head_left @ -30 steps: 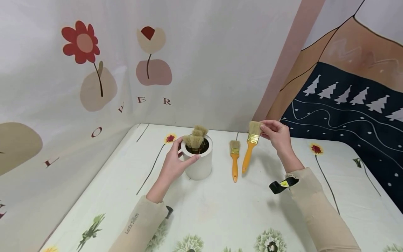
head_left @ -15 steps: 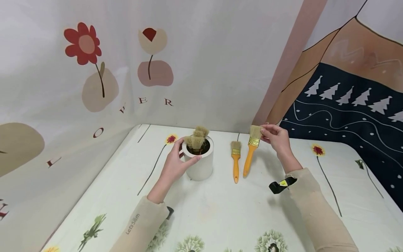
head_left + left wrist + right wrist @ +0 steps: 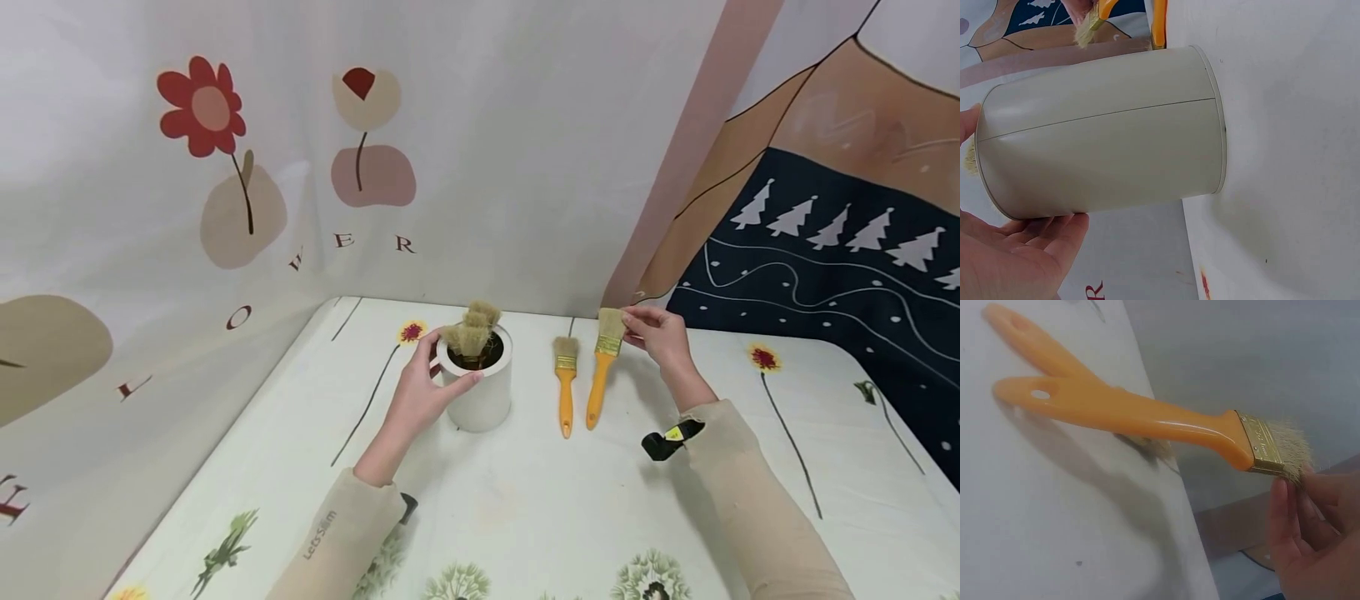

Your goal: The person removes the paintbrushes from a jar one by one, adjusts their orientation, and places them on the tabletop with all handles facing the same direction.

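My left hand [image 3: 422,385] grips a white cylindrical pot [image 3: 483,404] near its rim, thumb on the near side and fingers round the left. Several paintbrushes [image 3: 472,333] stand in the pot, bristles up; their handles are hidden inside. My right hand [image 3: 660,337] pinches a paintbrush [image 3: 1147,419] by the edge of its pale bristles. That brush has an orange handle and a gold ferrule, and its handle slants down toward the table. Just left of it, a second orange-handled paintbrush [image 3: 566,387] lies on the table, bristles toward the wall.
A white cloth with printed flowers covers the table [image 3: 510,500]. Behind it hangs a pale curtain [image 3: 510,167] with flower prints and letters. At the right is a dark blue printed cloth [image 3: 817,275] with white trees.
My right hand has come down slightly, lowering the pinched paintbrush closer to the table. My left hand keeps its grip on the pot. The head view has shifted a little.
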Demonstrator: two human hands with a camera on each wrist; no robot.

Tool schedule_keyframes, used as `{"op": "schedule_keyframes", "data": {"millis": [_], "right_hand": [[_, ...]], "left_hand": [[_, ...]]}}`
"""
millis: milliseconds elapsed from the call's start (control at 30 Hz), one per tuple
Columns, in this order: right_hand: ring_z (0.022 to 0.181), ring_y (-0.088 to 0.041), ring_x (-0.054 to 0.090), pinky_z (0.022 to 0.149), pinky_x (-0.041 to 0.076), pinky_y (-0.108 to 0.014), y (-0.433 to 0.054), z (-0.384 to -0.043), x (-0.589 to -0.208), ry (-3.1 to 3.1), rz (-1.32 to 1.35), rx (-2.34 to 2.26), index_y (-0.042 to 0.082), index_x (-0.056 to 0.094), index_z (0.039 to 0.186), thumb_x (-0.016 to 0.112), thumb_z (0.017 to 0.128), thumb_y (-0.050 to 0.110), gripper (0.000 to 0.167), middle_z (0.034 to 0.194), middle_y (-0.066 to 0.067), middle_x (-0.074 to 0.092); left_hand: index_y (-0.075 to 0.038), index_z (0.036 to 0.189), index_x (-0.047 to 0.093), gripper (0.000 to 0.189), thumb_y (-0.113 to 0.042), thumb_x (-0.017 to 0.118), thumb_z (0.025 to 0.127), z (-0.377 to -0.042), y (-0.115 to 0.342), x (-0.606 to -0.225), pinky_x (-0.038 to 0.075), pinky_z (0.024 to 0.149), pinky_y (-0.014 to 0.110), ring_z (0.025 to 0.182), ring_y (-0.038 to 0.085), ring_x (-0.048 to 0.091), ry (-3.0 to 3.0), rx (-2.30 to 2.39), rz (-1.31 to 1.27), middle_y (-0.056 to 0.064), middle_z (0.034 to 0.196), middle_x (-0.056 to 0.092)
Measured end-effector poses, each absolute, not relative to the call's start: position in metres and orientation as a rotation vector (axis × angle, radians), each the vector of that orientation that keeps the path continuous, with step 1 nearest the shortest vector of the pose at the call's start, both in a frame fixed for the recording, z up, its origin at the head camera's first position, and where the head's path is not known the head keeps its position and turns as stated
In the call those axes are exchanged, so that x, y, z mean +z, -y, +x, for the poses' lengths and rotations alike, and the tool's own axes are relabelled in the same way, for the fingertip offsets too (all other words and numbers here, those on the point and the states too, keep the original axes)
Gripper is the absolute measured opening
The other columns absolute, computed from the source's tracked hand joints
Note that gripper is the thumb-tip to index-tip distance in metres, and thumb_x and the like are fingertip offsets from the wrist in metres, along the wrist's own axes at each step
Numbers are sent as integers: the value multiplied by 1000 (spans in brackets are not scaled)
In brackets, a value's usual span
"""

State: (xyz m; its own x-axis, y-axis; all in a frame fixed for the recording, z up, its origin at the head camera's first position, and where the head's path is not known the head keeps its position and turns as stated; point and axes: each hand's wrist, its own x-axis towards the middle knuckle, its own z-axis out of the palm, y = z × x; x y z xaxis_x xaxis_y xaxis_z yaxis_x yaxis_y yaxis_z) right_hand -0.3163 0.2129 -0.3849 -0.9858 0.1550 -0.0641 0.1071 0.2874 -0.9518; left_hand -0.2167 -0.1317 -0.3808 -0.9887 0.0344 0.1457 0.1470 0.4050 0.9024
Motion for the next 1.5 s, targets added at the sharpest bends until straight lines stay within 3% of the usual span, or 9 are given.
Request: {"op": "schedule_keyframes", "data": {"millis": [233,633,967,1267,1500], "right_hand": [[78,4,59,75,58,-9,-214,-321,-391,2545,-240,1849,0,55,139,54,103,17,40,124,-13,60],[67,6,59,68,58,-10,-213,-331,-404,2546,-260,1916,-8,56,134,58,101,12,39,80,16,59],[61,7,59,62,56,-9,-215,-338,-419,2563,-257,1905,-11,57,130,60,99,9,37,73,20,58],[59,6,57,60,55,-9,-216,-344,-431,2623,-288,1813,-8,61,128,60,99,10,34,87,6,64],[64,6,57,64,55,-7,-213,-342,-436,2692,-321,1763,-4,60,132,57,102,14,35,126,-21,63]], "left_hand": [[-9,153,30,88,-27,82,84,-216,131,-380,36,122,47,147,31,37,2535,-1658,-170,12,156,40],[-11,154,30,88,-27,81,84,-214,131,-378,36,122,47,147,31,37,2545,-1656,-162,12,156,40],[-10,153,30,86,-26,80,85,-214,131,-379,36,122,48,148,34,35,2543,-1658,-160,12,157,38],[-10,153,30,88,-27,81,84,-212,130,-377,36,122,47,149,33,33,2549,-1657,-148,11,158,37],[-11,154,30,88,-28,81,84,-212,130,-378,36,122,46,149,32,33,2552,-1653,-148,11,158,37]]}}
